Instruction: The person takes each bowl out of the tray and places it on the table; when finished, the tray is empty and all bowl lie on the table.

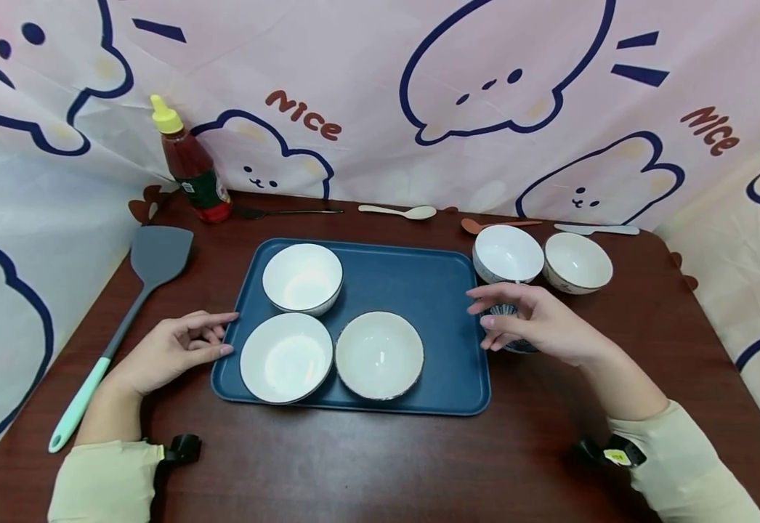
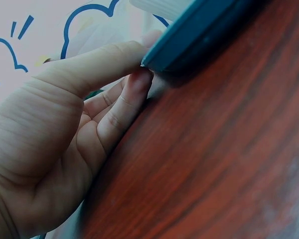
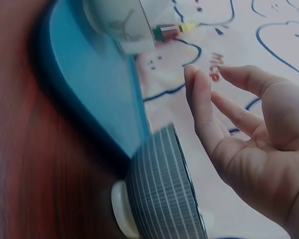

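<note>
My left hand (image 1: 174, 347) is at the left edge of the blue tray (image 1: 445, 319). In the left wrist view its thumb lies over the tray's rim, with fingertips just under it, pinching the edge. On the tray stand a white bowl (image 1: 303, 277) at the back left, another bowl (image 1: 286, 358) at the front left and a third bowl (image 1: 380, 356) beside that one. My right hand (image 1: 537, 319) hovers over a blue striped bowl (image 3: 162, 189) by the tray's right edge, fingers loosely bent and holding nothing. The hand partly hides this bowl in the head view.
Two more white bowls, one (image 1: 508, 254) nearer the tray and one (image 1: 577, 263) further right, stand behind my right hand. A spatula (image 1: 138, 298) lies left. Behind the tray are a sauce bottle (image 1: 197, 174), a black fork (image 1: 288, 211), a white spoon (image 1: 399, 211), a brown spoon (image 1: 498, 224) and a knife (image 1: 596, 229).
</note>
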Action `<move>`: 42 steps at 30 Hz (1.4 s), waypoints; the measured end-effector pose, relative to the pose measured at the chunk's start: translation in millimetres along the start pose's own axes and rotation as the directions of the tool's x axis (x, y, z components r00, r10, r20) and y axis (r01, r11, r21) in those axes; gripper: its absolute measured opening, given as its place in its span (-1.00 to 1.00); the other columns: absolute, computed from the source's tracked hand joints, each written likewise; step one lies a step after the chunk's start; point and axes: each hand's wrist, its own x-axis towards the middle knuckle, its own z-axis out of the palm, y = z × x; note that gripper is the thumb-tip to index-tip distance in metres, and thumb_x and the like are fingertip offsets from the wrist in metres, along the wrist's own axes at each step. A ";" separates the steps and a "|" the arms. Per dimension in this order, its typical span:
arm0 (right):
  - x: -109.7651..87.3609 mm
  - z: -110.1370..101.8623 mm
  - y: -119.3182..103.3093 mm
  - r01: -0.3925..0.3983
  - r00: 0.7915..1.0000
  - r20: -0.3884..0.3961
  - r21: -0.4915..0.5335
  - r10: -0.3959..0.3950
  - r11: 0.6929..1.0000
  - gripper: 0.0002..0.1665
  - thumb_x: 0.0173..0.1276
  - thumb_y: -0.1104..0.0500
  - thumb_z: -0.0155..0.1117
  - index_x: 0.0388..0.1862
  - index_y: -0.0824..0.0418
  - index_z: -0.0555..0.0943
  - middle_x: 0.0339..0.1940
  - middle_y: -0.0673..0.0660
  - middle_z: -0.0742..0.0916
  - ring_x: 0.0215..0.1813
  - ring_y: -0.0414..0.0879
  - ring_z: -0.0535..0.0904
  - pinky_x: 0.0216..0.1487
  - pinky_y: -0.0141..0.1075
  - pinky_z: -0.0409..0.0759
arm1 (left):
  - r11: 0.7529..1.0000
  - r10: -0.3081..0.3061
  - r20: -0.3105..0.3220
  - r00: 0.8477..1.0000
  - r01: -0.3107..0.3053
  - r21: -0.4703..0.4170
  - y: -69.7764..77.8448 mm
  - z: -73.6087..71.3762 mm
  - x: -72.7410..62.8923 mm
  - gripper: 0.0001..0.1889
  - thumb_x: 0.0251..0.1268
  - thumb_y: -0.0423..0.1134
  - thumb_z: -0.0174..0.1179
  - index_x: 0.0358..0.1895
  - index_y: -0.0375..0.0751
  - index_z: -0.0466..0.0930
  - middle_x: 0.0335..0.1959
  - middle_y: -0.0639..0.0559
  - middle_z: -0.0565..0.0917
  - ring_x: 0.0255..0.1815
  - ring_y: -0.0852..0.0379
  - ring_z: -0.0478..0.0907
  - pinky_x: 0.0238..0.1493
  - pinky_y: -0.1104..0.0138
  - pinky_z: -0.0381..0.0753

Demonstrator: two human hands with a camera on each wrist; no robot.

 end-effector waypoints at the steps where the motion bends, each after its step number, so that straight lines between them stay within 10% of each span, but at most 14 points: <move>1: 1.6 3.4 -1.2 0.000 1.000 0.015 0.018 -0.001 1.000 -0.46 0.50 0.24 0.20 0.41 0.26 0.40 0.21 0.48 0.57 -0.21 0.15 0.77 -0.11 -0.09 0.74 | 1.000 0.001 0.002 1.000 -0.001 -0.004 0.1 0.0 0.0 -0.50 0.29 -0.25 0.36 0.30 -0.16 0.55 -0.16 -0.02 0.56 -0.23 0.28 0.54 -0.28 0.52 0.59; 26: 39.6 73.0 -4.7 -0.146 0.978 0.167 0.111 0.127 0.983 -0.28 0.47 0.07 0.26 0.54 0.04 0.27 0.34 0.25 0.48 -0.21 0.10 0.77 -0.14 -0.08 0.74 | 1.000 0.011 0.004 1.000 -0.011 -0.016 3.3 -0.3 -0.5 -0.51 0.29 -0.26 0.35 0.29 -0.18 0.55 -0.17 -0.03 0.56 -0.23 0.28 0.54 -0.27 0.52 0.59; 42: 47.8 86.1 16.2 -0.147 0.955 0.289 0.284 0.062 0.947 -0.09 0.48 0.23 0.21 0.64 -0.15 0.00 0.43 0.35 0.30 -0.16 0.15 0.76 -0.13 0.03 0.72 | 1.000 0.008 0.003 1.000 -0.008 -0.019 2.3 -0.2 -0.6 -0.51 0.29 -0.26 0.36 0.28 -0.19 0.55 -0.16 -0.04 0.56 -0.23 0.27 0.54 -0.26 0.53 0.59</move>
